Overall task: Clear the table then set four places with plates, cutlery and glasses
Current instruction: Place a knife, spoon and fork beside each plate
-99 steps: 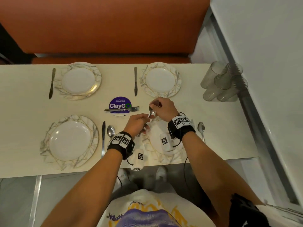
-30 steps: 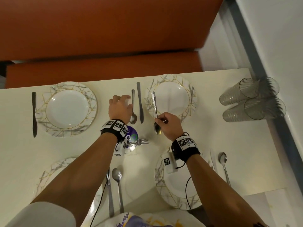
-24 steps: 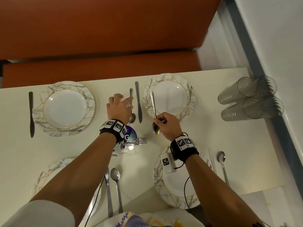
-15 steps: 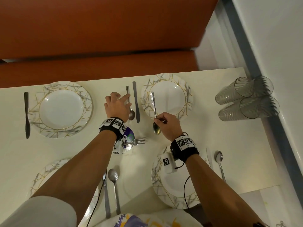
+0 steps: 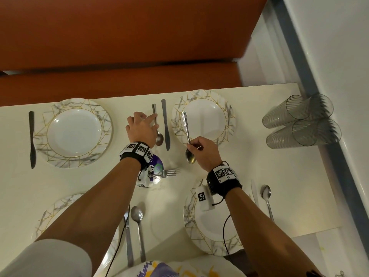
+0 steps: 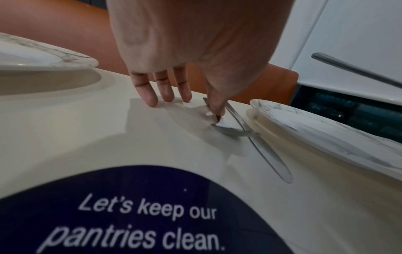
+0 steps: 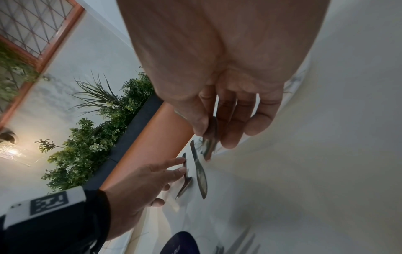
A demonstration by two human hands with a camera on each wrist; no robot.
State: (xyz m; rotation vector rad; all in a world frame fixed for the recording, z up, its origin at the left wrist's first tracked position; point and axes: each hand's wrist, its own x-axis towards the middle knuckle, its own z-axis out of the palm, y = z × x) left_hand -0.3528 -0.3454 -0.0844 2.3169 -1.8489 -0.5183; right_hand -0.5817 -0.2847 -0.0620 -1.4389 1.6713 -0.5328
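1. Steel spoon (image 5: 157,124) lies on the cream counter (image 5: 259,162) just left of a knife (image 5: 165,124), beside the far right plate (image 5: 203,116).
2. The left hand (image 5: 140,128) rests spread, its fingertips (image 6: 217,112) touching that spoon's handle.
3. The right hand (image 5: 203,152) pinches a second spoon (image 5: 187,136) near its bowl, the handle pointing over the plate.
4. Clear glasses (image 5: 301,120) lie stacked at the far right.

1. The right hand (image 7: 219,82) fills the top of the view, its thumb and fingers (image 7: 228,130) pinching a spoon (image 7: 210,146) above the pale worktop (image 7: 304,171).
2. The left hand (image 7: 139,182) reaches in from lower left, fingertips touching the handle of a second spoon (image 7: 185,183) lying on the worktop.
3. A knife (image 7: 199,171) lies just beside that spoon.
4. Leafy plants (image 7: 93,134) stand behind an orange bench (image 7: 150,142).
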